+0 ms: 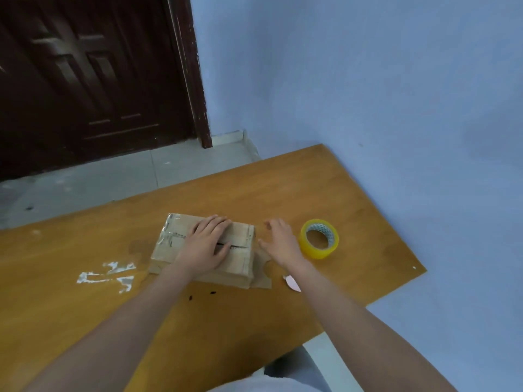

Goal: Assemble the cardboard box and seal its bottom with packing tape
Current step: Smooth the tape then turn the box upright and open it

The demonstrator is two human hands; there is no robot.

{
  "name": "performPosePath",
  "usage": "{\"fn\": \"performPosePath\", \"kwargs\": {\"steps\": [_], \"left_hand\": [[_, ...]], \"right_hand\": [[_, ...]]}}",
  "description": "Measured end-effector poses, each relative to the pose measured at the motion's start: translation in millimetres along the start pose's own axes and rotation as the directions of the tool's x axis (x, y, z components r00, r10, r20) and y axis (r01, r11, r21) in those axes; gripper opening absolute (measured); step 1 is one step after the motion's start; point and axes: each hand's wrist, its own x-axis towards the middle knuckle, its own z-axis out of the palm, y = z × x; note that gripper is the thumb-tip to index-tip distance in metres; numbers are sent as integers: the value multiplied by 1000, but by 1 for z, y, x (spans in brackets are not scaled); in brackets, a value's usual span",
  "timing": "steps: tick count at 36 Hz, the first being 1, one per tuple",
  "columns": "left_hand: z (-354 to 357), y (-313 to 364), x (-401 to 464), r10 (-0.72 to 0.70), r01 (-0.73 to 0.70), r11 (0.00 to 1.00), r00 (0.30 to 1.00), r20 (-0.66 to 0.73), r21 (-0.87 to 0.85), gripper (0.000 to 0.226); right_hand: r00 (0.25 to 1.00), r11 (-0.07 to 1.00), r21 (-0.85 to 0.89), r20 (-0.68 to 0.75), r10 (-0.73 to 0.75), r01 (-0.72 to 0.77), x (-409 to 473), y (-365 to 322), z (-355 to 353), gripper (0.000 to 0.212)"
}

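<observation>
Cardboard box (198, 247) sits mid-table (325, 193), flaps folded with a dark seam showing. Left hand (205, 244) presses flat on it, fingers straight. Right hand (280, 244) hovers open, holding nothing, between box and yellow tape roll (319, 239).

Cardboard box (243, 263): brown, small, on the wooden table with flaps folded shut on top; dark slit visible along the centre seam; clear tape on its left part. Tape roll (319, 239): yellowish clear, lying tilted just right of the box, apart from it.
</observation>
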Motion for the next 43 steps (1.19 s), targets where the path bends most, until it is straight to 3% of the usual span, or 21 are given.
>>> {"fn": "performPosePath", "kwargs": {"steps": [8, 18, 23, 27, 30, 35, 43], "left_hand": [[-1, 1, 0, -6, 7, 1000, 1000, -9, 14, 69], [-2, 5, 1, -17, 17, 999, 1000, -15, 31, 64], [-1, 4, 0, -21, 22, 999, 1000, -6, 38, 63], [-1, 5, 0, -12, 12, 998, 1000, 1, 54, 62], [-2, 4, 0, -6, 5, 997, 1000, 12, 72, 63], [-2, 5, 0, -6, 5, 997, 1000, 18, 74, 64], [-2, 5, 0, -8, 7, 997, 1000, 18, 76, 65]], "right_hand": [[949, 943, -207, 234, -212, 262, 32, -1, -16, 39], [855, 845, -319, 446, -266, 430, 53, -19, -37, 15], [836, 838, -334, 497, -231, 431, 59, -23, -40, 30], [793, 889, -272, 591, -149, 370, 66, -27, -41, 15], [765, 897, -267, 634, -111, 351, 72, -29, -44, 21], [738, 842, -355, 670, -72, 405, 77, -38, -46, 33], [720, 769, -441, 693, -35, 463, 76, -47, -46, 25]]}}
